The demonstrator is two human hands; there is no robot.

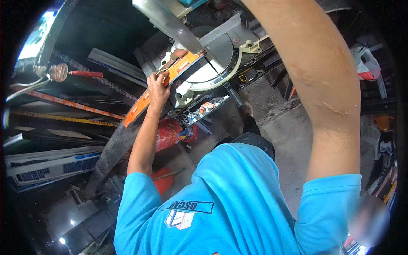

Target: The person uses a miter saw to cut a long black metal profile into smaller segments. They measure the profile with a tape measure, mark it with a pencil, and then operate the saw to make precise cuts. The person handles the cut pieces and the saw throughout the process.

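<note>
My left hand (158, 90) grips a long profile covered in orange film (178, 70), its fingers curled over the upper edge. The profile lies slantwise across a miter saw's round table (208, 73), and its near end hangs out past the saw to the lower left. Over the table stands the saw's grey blade guard (170, 26), its lower tip close to the profile's far end. My right forearm (306, 55) reaches up and leaves the picture at the top edge, so my right hand is out of sight.
Wrapped profiles (55, 165) and an orange-marked bar (76, 105) lie racked on the left. A red sack (169, 135) sits below the saw. Orange and white scraps (206, 108) fill a tray at its front. A red-handled screwdriver (87, 74) is at upper left.
</note>
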